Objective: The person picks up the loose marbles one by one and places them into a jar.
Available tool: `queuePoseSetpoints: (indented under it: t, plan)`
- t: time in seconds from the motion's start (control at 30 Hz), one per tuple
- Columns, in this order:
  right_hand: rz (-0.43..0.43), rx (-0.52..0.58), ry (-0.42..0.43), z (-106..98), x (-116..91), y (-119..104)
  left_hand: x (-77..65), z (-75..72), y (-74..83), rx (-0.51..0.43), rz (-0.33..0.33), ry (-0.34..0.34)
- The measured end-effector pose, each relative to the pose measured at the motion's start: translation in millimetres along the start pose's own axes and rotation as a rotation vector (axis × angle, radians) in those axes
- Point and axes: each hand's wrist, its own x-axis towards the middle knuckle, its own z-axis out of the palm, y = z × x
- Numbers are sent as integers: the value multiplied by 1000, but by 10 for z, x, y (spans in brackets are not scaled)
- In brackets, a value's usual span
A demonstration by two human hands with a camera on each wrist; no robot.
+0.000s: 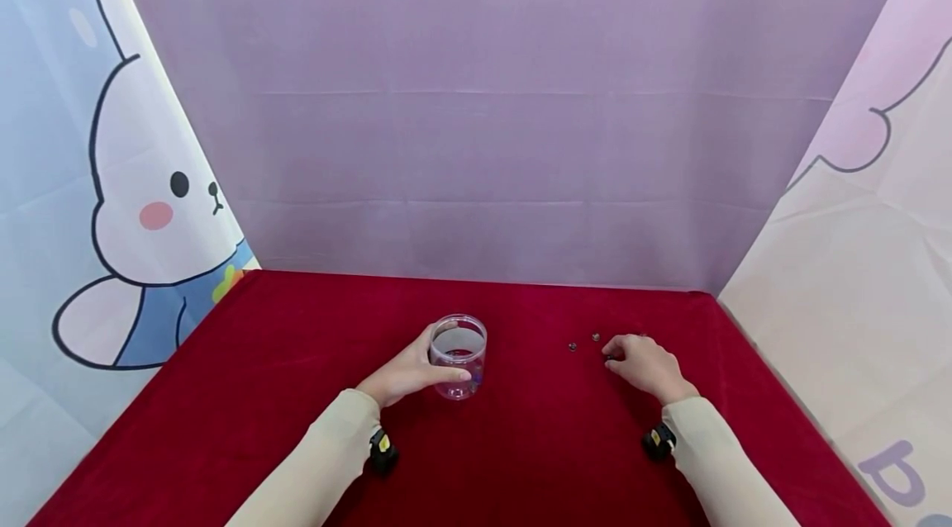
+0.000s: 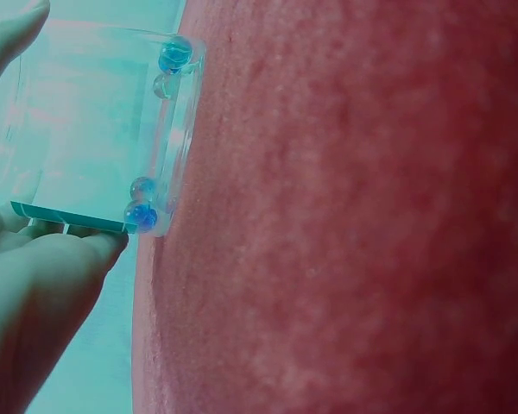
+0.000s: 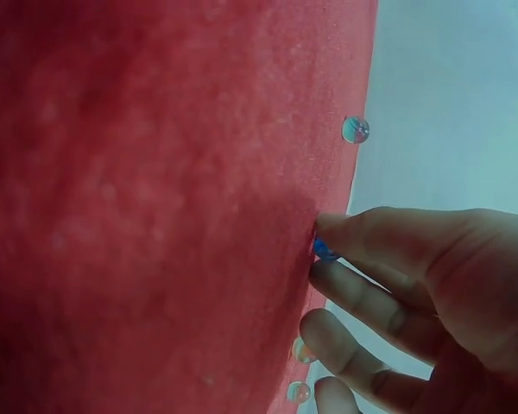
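My left hand [image 1: 405, 374] grips a clear plastic jar [image 1: 459, 359] round its side, thumb in front and fingers behind. The jar stands upright on the red cloth with its mouth uncovered. Several marbles, among them a blue marble [image 2: 175, 54], lie at its bottom in the left wrist view. Further right, my right hand [image 1: 649, 363] pinches a blue marble [image 3: 325, 249] between thumb and index finger, right at the cloth. Other glass marbles lie close by: one clear marble [image 3: 356, 129] beyond the thumb, and another marble [image 3: 302, 350] partly hidden by a fingertip.
Two small marbles show left of my right hand in the head view, a nearer marble [image 1: 573, 346] and a farther marble [image 1: 596, 337]. Red cloth [image 1: 521, 444] covers the table. A purple curtain [image 1: 476, 139] rises behind it, and printed cloths hang at both sides.
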Motion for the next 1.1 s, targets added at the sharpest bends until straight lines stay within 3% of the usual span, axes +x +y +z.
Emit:
queuePoseSetpoints:
  t: [0.9,1.1]
  plan:
    - [-4,17,38,105,10,34,4,27,-36,16,-18,6]
    - [-40,32,68,92,28,-13,19,29,-47,23,-13,1]
